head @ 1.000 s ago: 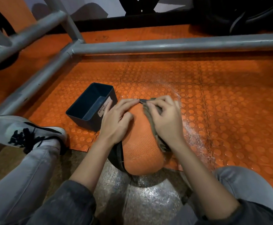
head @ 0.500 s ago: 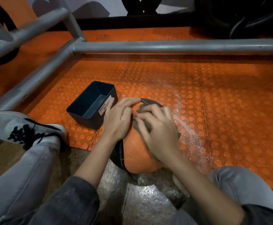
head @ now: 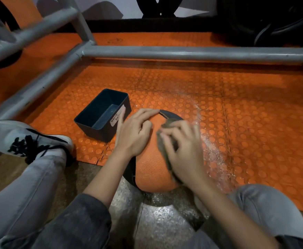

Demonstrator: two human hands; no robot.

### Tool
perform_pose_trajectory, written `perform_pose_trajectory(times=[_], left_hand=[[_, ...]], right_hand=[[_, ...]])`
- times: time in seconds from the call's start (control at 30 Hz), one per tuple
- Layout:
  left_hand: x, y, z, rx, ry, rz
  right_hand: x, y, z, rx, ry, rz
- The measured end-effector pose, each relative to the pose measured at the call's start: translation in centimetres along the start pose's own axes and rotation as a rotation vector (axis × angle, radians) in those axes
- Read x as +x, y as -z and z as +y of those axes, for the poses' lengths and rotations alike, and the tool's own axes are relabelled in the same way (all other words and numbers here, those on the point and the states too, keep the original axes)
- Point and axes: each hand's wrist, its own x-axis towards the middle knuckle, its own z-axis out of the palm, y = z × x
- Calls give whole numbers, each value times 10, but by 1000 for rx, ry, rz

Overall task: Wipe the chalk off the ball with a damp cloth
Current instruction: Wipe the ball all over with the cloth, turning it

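The left hand [head: 135, 134] rests flat on the orange medicine ball [head: 151, 169], fingers relaxed; the right hand [head: 185, 151], blurred, clutches the grey cloth [head: 163, 146] against it.

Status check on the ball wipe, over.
Left hand rests on the ball, steadying it. Right hand grips the cloth against it, motion-blurred. Waste bin alongside, nothing blocking.

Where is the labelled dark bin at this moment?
Head view: the dark bin sits on the orange mat, left of centre, beside the left hand that rests on the ball.
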Motion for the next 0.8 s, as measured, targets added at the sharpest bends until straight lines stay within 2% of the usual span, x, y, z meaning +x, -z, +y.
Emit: perform_pose_trajectory(times=[0.07, 0.1, 0.23, 0.3, 0.37, 0.4, 0.5, 0.53, 0.57, 0.67, 0.8], left_hand=[[0, 0, -4, -41, -28, -13], [1, 0, -6, -65, -35, -21], [5, 2, -7, -148, -33, -26], [7, 3, -6, -143, -64, -29], [9, 3, -5, -95, -90, -33], [9, 3, -5, -45, -82, 0], [15, 4, -9, 230, 21, 310], [18, 6, -9, 305, 85, 342], [20, 9, -8, 315, 161, 295], [20, 10, -6, 81, 277, 163], [3, -2, -7, -170, 231, 187]], right_hand=[[-6, 1, -1, -28, 93, -21], [0, 1, 6, -14, 58, -20], [45, 0, 50, 226, -373, -92], [56, -4, 70, 273, -477, -191], [55, -4, 78, 288, -512, -188], [52, -3, 77, 303, -529, -164], [29, 2, 63, 314, -574, -22], [18, 1, 58, 303, -570, 41], [5, 0, 52, 285, -558, 95], [-33, -8, 31, 197, -494, 148], [-37, -6, 8, 90, -123, 120]])
